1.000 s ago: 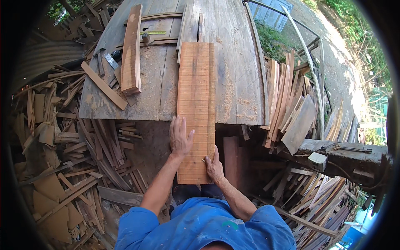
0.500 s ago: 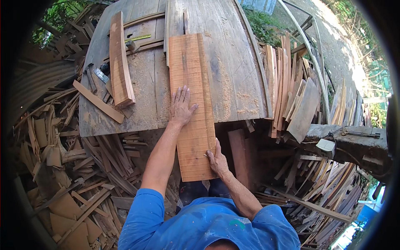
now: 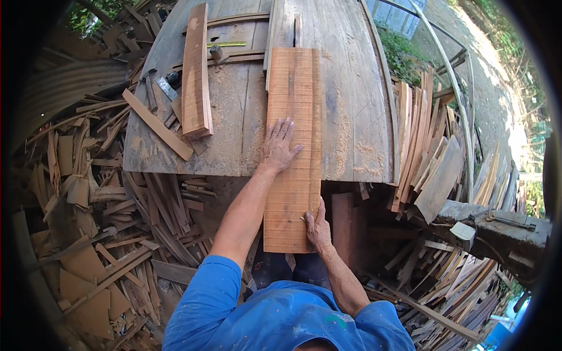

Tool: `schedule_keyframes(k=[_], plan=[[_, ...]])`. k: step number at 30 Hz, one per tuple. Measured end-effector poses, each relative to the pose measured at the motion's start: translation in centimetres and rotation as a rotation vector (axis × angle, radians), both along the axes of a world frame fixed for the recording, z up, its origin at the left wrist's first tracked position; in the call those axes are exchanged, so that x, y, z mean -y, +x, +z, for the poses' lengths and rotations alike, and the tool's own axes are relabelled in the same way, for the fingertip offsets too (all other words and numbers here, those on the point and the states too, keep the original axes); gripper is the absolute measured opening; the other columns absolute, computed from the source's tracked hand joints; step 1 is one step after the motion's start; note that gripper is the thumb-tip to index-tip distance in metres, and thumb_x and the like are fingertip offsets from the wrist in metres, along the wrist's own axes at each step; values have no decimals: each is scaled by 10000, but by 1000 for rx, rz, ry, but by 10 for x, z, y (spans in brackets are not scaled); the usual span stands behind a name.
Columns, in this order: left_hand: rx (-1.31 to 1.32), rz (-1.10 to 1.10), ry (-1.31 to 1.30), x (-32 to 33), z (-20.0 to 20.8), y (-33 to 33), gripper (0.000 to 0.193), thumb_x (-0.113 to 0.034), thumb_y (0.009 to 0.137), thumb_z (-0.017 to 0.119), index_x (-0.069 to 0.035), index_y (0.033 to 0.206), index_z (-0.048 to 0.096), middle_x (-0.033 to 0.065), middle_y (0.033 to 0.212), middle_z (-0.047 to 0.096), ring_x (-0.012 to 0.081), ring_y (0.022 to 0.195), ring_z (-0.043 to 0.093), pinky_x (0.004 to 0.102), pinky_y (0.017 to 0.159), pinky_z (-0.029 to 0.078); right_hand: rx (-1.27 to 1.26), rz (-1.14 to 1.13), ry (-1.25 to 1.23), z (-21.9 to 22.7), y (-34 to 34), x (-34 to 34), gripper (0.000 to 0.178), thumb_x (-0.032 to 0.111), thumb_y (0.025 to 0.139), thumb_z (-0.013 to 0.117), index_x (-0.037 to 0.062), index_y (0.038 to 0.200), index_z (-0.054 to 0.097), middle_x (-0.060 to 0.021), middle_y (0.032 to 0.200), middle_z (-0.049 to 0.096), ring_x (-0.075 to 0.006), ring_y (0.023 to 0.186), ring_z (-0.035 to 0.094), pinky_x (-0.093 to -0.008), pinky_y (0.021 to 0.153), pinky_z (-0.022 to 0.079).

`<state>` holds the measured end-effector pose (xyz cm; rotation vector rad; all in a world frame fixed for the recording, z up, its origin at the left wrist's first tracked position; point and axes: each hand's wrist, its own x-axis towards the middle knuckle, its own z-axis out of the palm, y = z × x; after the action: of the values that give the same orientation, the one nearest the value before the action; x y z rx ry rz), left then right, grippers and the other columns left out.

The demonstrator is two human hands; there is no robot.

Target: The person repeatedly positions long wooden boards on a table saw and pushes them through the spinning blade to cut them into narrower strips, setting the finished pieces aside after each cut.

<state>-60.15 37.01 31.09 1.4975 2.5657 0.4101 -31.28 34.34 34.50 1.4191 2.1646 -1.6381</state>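
Observation:
A wide, reddish-brown wooden plank (image 3: 293,193) lies lengthwise over the front of a worn wooden work table (image 3: 234,134). Its near end juts past the table edge toward my body. My left hand (image 3: 281,149) rests flat on the plank's upper face near the left side, fingers stretched forward and slightly apart. At the near right corner, my right hand (image 3: 318,227) grips the plank's side, its thumb on top and the fingers partly hidden. Just beyond the far end runs a narrow dark slot (image 3: 297,32) in the tabletop. A long straight wooden strip (image 3: 272,44) runs along the plank's left side.
A thick beam (image 3: 196,76), a slat (image 3: 157,124), a hammer (image 3: 150,88) and a yellow measuring strip (image 3: 227,44) lie on the table's left. Sawdust (image 3: 342,140) covers patches at right. Offcut piles (image 3: 82,193) and leaning boards (image 3: 439,175) flank the table.
The whole view has swung, so table and plank appear farther right and the plank looks straighter. Both hands keep their places on it; any slide of the plank is too small to tell.

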Motion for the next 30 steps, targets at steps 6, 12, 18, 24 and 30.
schedule_keyframes(k=[6,12,18,24,30], plan=[[31,1,7,0,5,-5,820,-569,966,513,-35,1560,327,124,1653,270,288,1547,180,458,1270,105,5,-5,10,2,-9,-2,714,379,1034,487,213,1595,77,-353,1161,649,-536,1039,645,-573,874,527],[29,5,50,-4,2,-9,814,-556,964,532,-33,1556,335,132,1644,288,289,1546,186,461,1268,119,20,-3,-4,0,-13,-7,700,364,1040,474,212,1596,77,-352,1163,649,-529,1045,647,-570,888,524],[11,2,19,-13,1,-14,835,-592,966,505,-24,1554,334,118,1653,271,285,1545,186,440,1274,114,8,-16,-2,-5,-16,-15,705,363,1040,477,198,1599,82,-353,1179,642,-529,1066,637,-568,903,516],[-6,9,146,-7,-10,-24,817,-549,968,540,34,1515,370,212,1608,323,352,1519,248,477,1258,159,-18,-22,-9,-8,-27,-19,722,379,1038,484,180,1602,79,-358,1178,640,-536,1071,628,-574,908,507],[57,-85,105,54,16,29,865,-540,943,596,103,1476,373,290,1576,328,422,1505,247,507,1236,218,-4,-39,0,-7,-32,-29,722,394,1038,487,171,1599,93,-372,1149,641,-542,1064,626,-579,899,503]])
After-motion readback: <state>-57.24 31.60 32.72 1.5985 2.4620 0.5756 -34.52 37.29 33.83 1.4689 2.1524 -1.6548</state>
